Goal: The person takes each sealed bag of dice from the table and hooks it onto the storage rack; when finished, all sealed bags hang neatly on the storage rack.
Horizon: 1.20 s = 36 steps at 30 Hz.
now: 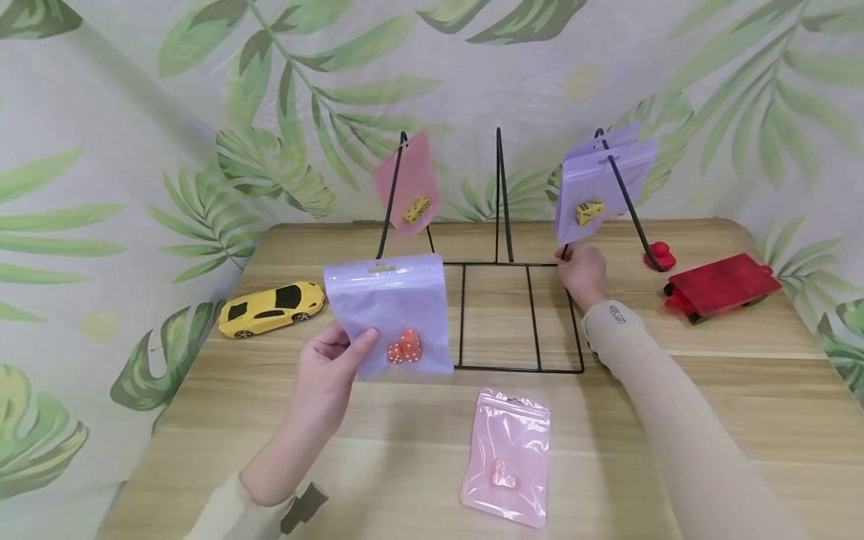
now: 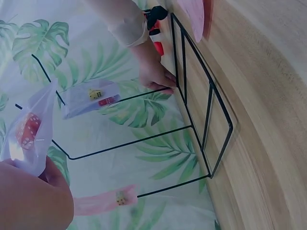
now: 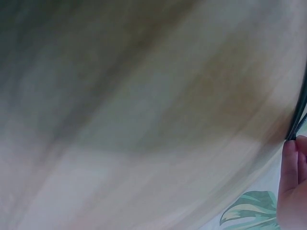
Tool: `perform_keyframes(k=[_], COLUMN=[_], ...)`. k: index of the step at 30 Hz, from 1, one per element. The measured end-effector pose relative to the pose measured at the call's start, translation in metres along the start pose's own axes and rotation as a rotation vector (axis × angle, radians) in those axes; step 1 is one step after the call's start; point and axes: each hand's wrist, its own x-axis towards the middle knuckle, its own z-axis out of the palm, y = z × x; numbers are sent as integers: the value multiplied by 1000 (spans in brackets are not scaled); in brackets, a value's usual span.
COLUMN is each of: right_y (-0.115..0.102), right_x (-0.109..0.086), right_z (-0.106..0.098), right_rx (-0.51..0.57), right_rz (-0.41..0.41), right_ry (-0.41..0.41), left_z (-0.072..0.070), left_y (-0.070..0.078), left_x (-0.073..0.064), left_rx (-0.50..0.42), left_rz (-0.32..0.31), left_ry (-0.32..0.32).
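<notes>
My left hand [image 1: 332, 369] pinches a purple zip bag [image 1: 398, 300] by its lower left side, thumb in front. Orange dice [image 1: 405, 347] with white dots show in that bag, which is held up before the rack's left part. Toward the back right, my right hand [image 1: 583, 271] grips the black wire rack [image 1: 533, 315] near the foot of its right upright; the right wrist view has its fingers [image 3: 289, 165] on the wire. Above this hand, purple bags [image 1: 570, 176] with yellow dice [image 1: 589, 211] hang on the right hook. A pink bag [image 1: 405, 176] hangs on the left hook.
A pink bag [image 1: 506, 442] with pale dice lies flat on the table [image 1: 405, 465] in front of the rack. To the left stands a yellow toy car [image 1: 273, 309]. On the right are a red toy wagon [image 1: 725, 285] and a small red piece [image 1: 659, 256].
</notes>
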Motion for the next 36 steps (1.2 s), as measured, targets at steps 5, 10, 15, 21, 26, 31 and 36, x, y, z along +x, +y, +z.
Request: perform_keyframes(k=[5, 10, 15, 21, 26, 31, 36], right_y=[2, 2, -1, 0, 0, 0, 0], right_x=[0, -1, 0, 1, 1, 1, 3], right_z=[0, 0, 0, 0, 1, 1, 1], right_rx=[0, 15, 8, -2, 16, 30, 19], right_rz=[4, 6, -8, -23, -6, -4, -13], right_ry=[4, 14, 21, 35, 43, 46, 49], left_z=[1, -1, -3, 2, 14, 27, 36], left_y=[-1, -5, -9, -6, -5, -2, -1], left_x=[7, 15, 32, 64, 90, 109, 123], left_rx=[-14, -15, -6, -8, -45, -35, -42], left_rz=[-9, -49, -77, -55, -29, -2, 37], left_ry=[30, 66, 93, 131, 213, 328, 383])
